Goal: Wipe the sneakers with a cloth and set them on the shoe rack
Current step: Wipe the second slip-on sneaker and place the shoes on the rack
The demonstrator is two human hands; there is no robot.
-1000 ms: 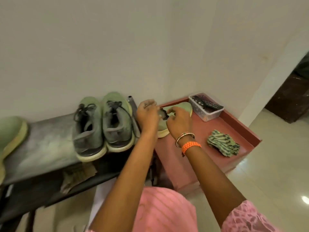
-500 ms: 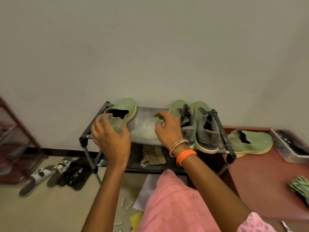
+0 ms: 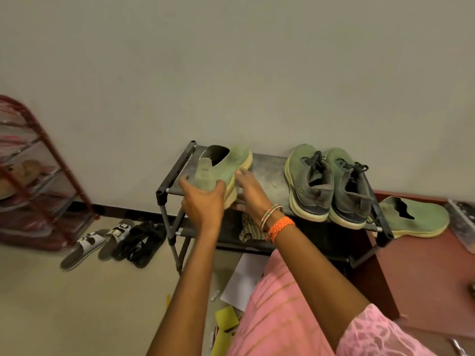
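A: Where is the slip-on sneaker (image 3: 226, 164) sitting in relation to the shoe rack (image 3: 267, 170)?

B: It is lying at the left end of the shoe rack's top shelf, tilted, with its heel leaning toward the person and its toe pointing back toward the wall. Its long axis is running front to back, slightly slanted to the right.

A: What are the hands doing?

B: The left hand (image 3: 203, 199) is curling its grip around the heel and collar, at the front left edge of the shoe rack. The right hand (image 3: 250, 188) is lying relaxed with straight fingers, touching the yellow sole on the side facing the middle of the shoe rack; it is grasping nothing.

A: Which hand is nearer to the shoe?

B: Both are touching it, but the left is carrying it, so the shoe is lying just ahead of that grip, extending away from the person.

A: What else is resting on or by the shoe rack?

B: A laced pair of sneakers (image 3: 331, 183) is standing at its right end. A matching slip-on (image 3: 416, 219) is lying just past that end on a red tabletop (image 3: 424, 273). It probably belongs beside the held shoe.
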